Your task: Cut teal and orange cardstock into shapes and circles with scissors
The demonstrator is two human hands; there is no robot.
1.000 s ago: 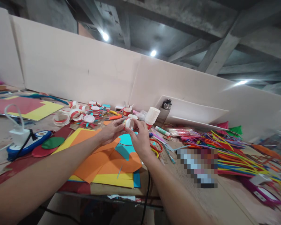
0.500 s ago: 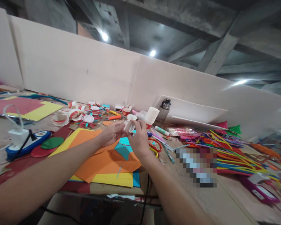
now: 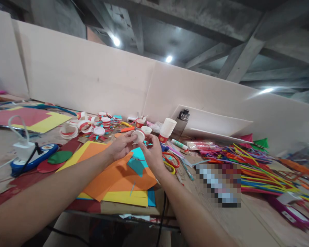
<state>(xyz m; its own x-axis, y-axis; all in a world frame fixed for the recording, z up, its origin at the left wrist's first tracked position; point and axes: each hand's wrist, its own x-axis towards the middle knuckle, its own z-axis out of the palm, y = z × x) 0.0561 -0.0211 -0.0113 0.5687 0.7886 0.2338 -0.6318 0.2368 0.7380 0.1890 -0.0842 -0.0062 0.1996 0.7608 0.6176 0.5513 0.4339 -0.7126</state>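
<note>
A small white round paper piece (image 3: 138,137) with a rim, like a cup bottom, is held up between my hands above the paper sheets. My left hand (image 3: 121,146) has its fingers and thumb closed on its left side. On the right, my right hand (image 3: 152,151) pinches its edge. Beneath them lie orange sheets (image 3: 98,185), a yellow sheet (image 3: 128,199) and a cut turquoise piece (image 3: 136,164). Just behind the hands stand a white cup (image 3: 146,130) and a tall stack of white paper cups (image 3: 168,127).
Cut cup rings (image 3: 84,126) and orange-handled scissors (image 3: 127,129) lie behind to the left. A blue power strip (image 3: 45,152) is at the left. Colourful pipe cleaners (image 3: 262,175), a glue stick (image 3: 179,144) and a dark bottle (image 3: 181,121) are to the right.
The white round piece has turned in my hands, so its flat face now shows. My fingers have shifted around it, and the whole view has moved slightly.
</note>
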